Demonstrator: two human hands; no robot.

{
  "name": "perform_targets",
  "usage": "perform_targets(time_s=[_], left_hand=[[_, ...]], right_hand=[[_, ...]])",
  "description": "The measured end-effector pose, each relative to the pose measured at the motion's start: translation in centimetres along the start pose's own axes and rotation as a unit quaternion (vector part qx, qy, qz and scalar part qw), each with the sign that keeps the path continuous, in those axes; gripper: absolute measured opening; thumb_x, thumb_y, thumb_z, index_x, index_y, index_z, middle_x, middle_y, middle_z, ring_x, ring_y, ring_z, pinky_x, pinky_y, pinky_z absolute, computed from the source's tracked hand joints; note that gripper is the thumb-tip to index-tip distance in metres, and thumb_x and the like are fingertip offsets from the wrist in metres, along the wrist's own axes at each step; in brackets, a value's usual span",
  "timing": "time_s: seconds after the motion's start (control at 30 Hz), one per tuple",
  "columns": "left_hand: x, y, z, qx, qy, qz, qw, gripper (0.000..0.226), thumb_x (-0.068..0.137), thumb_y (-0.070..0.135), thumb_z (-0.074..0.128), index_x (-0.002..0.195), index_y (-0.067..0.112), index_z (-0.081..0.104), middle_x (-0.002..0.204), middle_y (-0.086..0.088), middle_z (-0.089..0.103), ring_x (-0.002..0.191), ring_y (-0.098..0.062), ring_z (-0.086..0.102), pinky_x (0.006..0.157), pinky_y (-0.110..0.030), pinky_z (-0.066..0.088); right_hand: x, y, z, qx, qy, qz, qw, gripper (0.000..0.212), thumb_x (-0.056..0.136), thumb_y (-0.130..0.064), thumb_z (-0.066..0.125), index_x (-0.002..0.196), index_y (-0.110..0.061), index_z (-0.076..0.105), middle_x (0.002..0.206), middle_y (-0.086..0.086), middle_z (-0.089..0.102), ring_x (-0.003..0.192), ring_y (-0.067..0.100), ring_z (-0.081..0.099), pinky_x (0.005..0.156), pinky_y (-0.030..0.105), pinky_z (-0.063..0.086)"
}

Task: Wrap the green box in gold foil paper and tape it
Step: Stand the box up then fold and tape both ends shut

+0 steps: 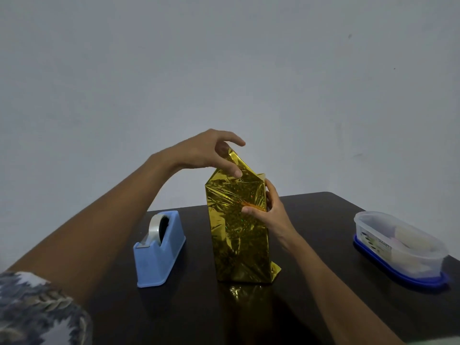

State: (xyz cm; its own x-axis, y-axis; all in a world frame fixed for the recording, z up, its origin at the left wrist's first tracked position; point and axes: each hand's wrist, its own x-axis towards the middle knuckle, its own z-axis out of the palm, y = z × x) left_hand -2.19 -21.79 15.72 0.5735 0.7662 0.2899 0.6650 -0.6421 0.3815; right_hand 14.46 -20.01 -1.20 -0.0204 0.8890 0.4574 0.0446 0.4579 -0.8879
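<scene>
Standing upright, the foil-wrapped box (237, 230) has left hand (206, 153) pinching its top flap, right hand (271, 212) clasping its side.

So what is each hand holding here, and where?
Left hand pinches the gold foil flap at the top; right hand grips the wrapped box's right edge.

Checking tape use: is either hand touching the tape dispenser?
No, the left hand and right hand are both on the gold-wrapped box; the tape dispenser stands apart.

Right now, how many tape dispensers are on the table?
1. The blue tape dispenser stands on the dark table, left of the upright foil-wrapped box. Nothing else like it shows.
</scene>
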Motion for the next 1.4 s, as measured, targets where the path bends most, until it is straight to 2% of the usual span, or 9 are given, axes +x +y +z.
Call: perform_targets(time_s=[0.17,0.37,0.43,0.73,0.93,1.07,1.17,1.3,1.4], left_hand=[[0.6,-1.1,0.1,-0.097,0.102,-0.002,0.990,0.026,0.076,0.013,0.076,0.101,0.011,0.072,0.078,-0.003,0.073,0.078,-0.007,0.066,0.084,-0.035,0.054],[2.1,-2.4,1.3,-0.157,0.130,-0.037,0.978,0.013,0.075,0.010,0.077,0.087,0.011,0.075,0.086,-0.003,0.073,0.082,-0.010,0.066,0.080,-0.032,0.054],[2.8,-2.8,1.8,-0.166,0.126,-0.061,0.976,0.011,0.075,0.010,0.077,0.086,0.012,0.074,0.087,-0.001,0.072,0.086,-0.012,0.064,0.080,-0.031,0.052],[3.9,-3.9,3.9,-0.148,0.104,-0.094,0.979,0.025,0.076,0.011,0.076,0.100,0.010,0.073,0.099,-0.001,0.069,0.099,-0.012,0.059,0.075,-0.020,0.043],[3.2,-4.3,4.7,-0.209,0.077,-0.273,0.936,0.061,0.070,0.034,0.080,0.122,0.009,0.060,0.112,-0.007,0.060,0.107,-0.026,0.056,0.093,-0.046,0.049],[3.3,-4.5,5.1,-0.334,0.068,-0.326,0.882,0.060,0.065,0.024,0.085,0.115,-0.001,0.062,0.104,-0.020,0.068,0.085,-0.031,0.069,0.083,-0.049,0.055],[3.8,-4.2,4.9,-0.335,0.069,-0.327,0.881,0.058,0.067,0.021,0.084,0.114,-0.002,0.061,0.105,-0.019,0.067,0.082,-0.028,0.068,0.076,-0.041,0.057],[4.0,-3.8,5.2,-0.310,0.075,-0.341,0.884,0.054,0.063,0.028,0.087,0.105,0.004,0.061,0.102,-0.015,0.062,0.096,-0.031,0.063,0.084,-0.044,0.055],[4.0,-4.1,5.3,-0.311,0.085,-0.344,0.882,0.047,0.066,0.027,0.085,0.098,0.005,0.059,0.100,-0.014,0.063,0.099,-0.031,0.063,0.089,-0.046,0.053]], right_hand=[[-0.2,-0.1,0.1,-0.003,0.002,0.008,1.000,0.142,0.027,-0.076,0.078,0.148,-0.029,0.020,0.149,0.004,0.034,0.136,0.023,0.035,0.110,0.048,0.036],[-0.2,0.0,-0.1,-0.005,-0.005,-0.004,1.000,0.140,0.025,-0.077,0.077,0.145,-0.032,0.022,0.142,-0.004,0.038,0.130,0.016,0.039,0.097,0.024,0.044],[-0.1,0.2,0.0,0.001,-0.002,-0.005,1.000,0.138,0.026,-0.077,0.077,0.145,-0.035,0.021,0.145,-0.003,0.037,0.132,0.018,0.038,0.101,0.031,0.044],[0.2,0.7,-0.3,0.008,-0.007,-0.010,1.000,0.142,0.024,-0.079,0.075,0.146,-0.034,0.020,0.137,-0.009,0.038,0.126,0.012,0.040,0.093,0.022,0.042],[0.2,0.6,-0.5,0.004,-0.031,0.008,0.999,0.140,0.029,-0.076,0.078,0.147,-0.034,0.016,0.145,-0.004,0.035,0.129,0.014,0.044,0.103,0.036,0.044],[0.1,-2.6,-1.0,0.010,-0.108,0.067,0.992,0.088,0.061,-0.085,0.050,0.133,-0.039,0.030,0.131,-0.010,0.042,0.119,0.004,0.046,0.101,0.030,0.036],[3.3,-5.1,-1.8,0.028,-0.021,0.117,0.992,0.070,0.088,-0.067,0.023,0.146,-0.026,0.025,0.149,-0.001,0.033,0.139,0.019,0.028,0.110,0.044,0.022],[6.7,-7.5,-1.1,0.036,-0.011,0.208,0.977,0.072,0.081,-0.046,0.068,0.136,-0.008,0.042,0.136,0.014,0.046,0.121,0.029,0.049,0.085,0.039,0.047],[7.6,-6.3,-0.4,0.037,-0.004,0.222,0.974,0.090,0.051,-0.038,0.090,0.125,-0.003,0.052,0.124,0.015,0.058,0.111,0.030,0.058,0.094,0.044,0.050]])
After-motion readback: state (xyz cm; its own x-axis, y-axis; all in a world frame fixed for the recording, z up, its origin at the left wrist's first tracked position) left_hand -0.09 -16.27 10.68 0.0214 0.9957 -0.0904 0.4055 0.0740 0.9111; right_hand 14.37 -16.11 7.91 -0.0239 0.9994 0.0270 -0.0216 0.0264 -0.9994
